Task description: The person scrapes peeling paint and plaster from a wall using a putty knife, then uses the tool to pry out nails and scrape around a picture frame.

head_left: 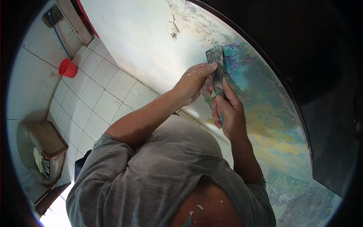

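Both hands are on a paint scraper point(216, 55) with a broad, dirty metal blade that points up and away in the head view. My left hand point(197, 81) pinches the blade's side, its thumb lying across the face. Lower down, my right hand point(230, 111) is wrapped round the handle point(221, 120), with a finger stretched along toward the blade. Behind the tool stands a wall point(261, 109) with peeling paint, patched in blue, green and yellow. White flakes cling to my left hand.
White floor tiles point(102, 75) run along the wall's foot. A red bucket point(68, 68) stands at the left, near a blue-handled broom point(56, 28). An upholstered armchair point(43, 147) is at lower left. A dark panel point(329, 113) borders the wall at right.
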{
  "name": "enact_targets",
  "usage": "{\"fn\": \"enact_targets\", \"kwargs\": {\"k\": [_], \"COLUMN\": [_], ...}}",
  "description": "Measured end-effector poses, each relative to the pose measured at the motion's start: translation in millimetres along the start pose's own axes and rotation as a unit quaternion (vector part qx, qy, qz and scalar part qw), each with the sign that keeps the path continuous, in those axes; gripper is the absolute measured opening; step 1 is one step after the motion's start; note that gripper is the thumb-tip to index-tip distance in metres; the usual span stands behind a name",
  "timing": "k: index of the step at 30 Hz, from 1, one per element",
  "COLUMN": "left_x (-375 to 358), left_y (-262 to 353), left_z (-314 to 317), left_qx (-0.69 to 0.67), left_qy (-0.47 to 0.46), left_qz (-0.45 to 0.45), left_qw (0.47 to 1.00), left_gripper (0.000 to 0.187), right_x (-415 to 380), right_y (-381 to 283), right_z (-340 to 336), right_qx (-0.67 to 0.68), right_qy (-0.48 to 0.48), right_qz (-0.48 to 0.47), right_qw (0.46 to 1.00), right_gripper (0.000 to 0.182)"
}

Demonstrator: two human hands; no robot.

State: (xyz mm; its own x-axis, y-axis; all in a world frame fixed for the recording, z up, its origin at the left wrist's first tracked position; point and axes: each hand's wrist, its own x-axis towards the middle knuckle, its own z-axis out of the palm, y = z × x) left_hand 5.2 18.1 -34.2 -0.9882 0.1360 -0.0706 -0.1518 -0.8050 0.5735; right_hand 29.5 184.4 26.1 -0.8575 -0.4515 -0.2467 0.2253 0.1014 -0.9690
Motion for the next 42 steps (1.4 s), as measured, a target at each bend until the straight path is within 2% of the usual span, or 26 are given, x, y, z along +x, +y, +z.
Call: {"fn": "enact_targets", "kwargs": {"k": [3,7,9,13,19,22,27,30,37,38,40,42], "left_x": [-5.8,-3.7,0.6,-2.4,0.7,-3.7,0.6,5.7,0.4,0.6,2.6,-1.2], "left_y": [-7.8,-6.6,6.4,1.0,9.3,4.6,4.2,31.3,14.9,19.1,34.3,39.9], "left_z": [11.1,11.0,0.4,5.2,0.9,6.1,10.3,0.1,13.5,9.9,3.8,2.2], "left_qx": [-0.013,-0.017,-0.007,-0.010,-0.002,0.000,0.029,0.034,0.040,0.036,0.043,0.043], "left_qy": [-0.007,-0.002,-0.012,0.014,-0.010,0.006,0.016,0.063,0.028,0.030,0.036,0.037], "left_qz": [-0.015,-0.009,0.007,0.001,0.017,0.014,0.024,0.087,0.019,0.019,0.077,0.070], "left_qw": [1.000,1.000,1.000,1.000,1.000,1.000,0.999,0.994,0.999,0.999,0.995,0.996], "left_gripper": [0.029,0.029,0.028,0.027,0.028,0.027,0.028,0.029,0.031,0.031,0.031,0.031], "right_x": [-14.2,-9.7,5.6,3.0,8.4,3.2,10.4,36.9,13.0,18.0,25.6,33.1], "right_y": [-11.4,-10.2,-6.0,-7.6,-15.0,-8.6,-28.6,-32.7,-25.8,-30.2,-33.0,-32.1], "right_z": [-8.3,-12.3,2.4,-5.5,-1.2,-0.4,-7.6,10.2,0.8,5.5,12.5,20.9], "right_qx": [0.077,0.071,0.008,0.010,-0.012,0.013,-0.028,-0.018,0.007,0.001,-0.007,0.016], "right_qy": [0.009,-0.002,-0.018,-0.019,-0.013,-0.006,-0.048,-0.066,-0.023,-0.022,-0.020,-0.050], "right_qz": [0.035,0.046,0.009,0.017,0.023,0.016,0.021,0.004,0.031,0.028,0.024,0.000], "right_qw": [0.996,0.996,1.000,1.000,1.000,1.000,0.998,0.998,0.999,0.999,0.999,0.999], "right_gripper": [0.056,0.054,0.054,0.054,0.055,0.054,0.052,0.052,0.053,0.053,0.053,0.054]}}
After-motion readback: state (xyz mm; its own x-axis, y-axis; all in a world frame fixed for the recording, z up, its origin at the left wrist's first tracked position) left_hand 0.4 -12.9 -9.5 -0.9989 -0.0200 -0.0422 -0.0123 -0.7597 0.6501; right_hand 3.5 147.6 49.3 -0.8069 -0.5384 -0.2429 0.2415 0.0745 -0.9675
